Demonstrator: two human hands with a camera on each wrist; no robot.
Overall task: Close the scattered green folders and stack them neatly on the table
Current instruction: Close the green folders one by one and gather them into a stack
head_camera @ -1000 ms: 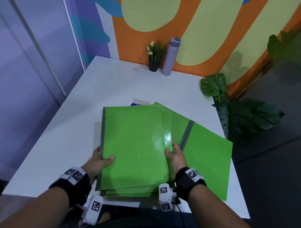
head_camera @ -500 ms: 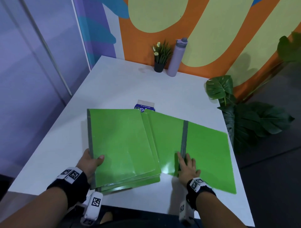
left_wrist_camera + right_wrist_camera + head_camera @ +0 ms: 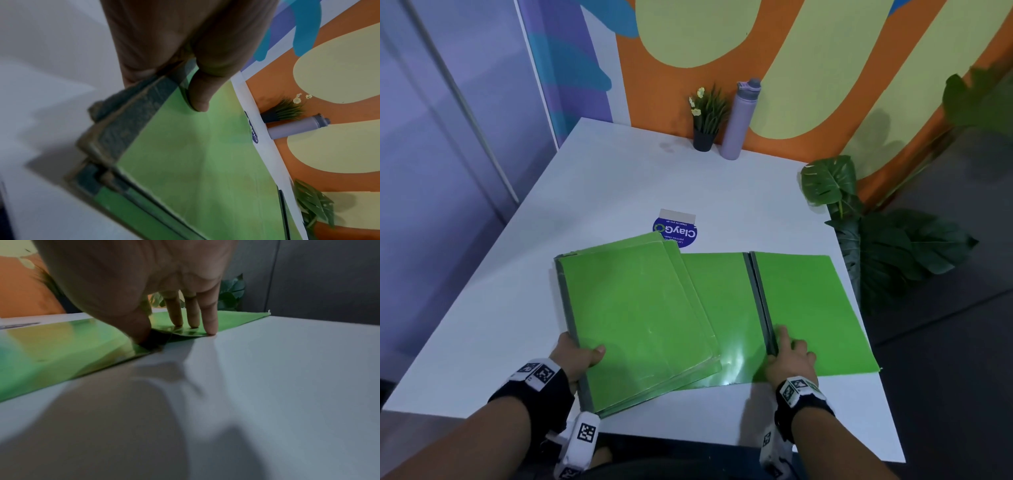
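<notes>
A stack of closed green folders (image 3: 640, 318) with grey spines lies at the front left of the white table (image 3: 619, 185). My left hand (image 3: 585, 356) grips its near spine corner, thumb (image 3: 197, 97) on the top cover (image 3: 195, 162) and fingers underneath. An open green folder (image 3: 808, 308) lies flat to the right, its left flap tucked under the stack. My right hand (image 3: 787, 346) rests on it at the front edge beside the grey spine (image 3: 758, 298), straight fingers (image 3: 191, 321) pressing the right flap (image 3: 236, 319).
A blue and white ClayGo card (image 3: 676, 228) lies just behind the folders. A small potted plant (image 3: 705, 120) and a purple bottle (image 3: 739, 120) stand at the far edge by the wall. A big leafy plant (image 3: 859, 222) stands off the table's right side.
My right hand left the stack's right edge and came down on the open folder by its spine. The stack shifted left and turned, uncovering more of the open folder.
</notes>
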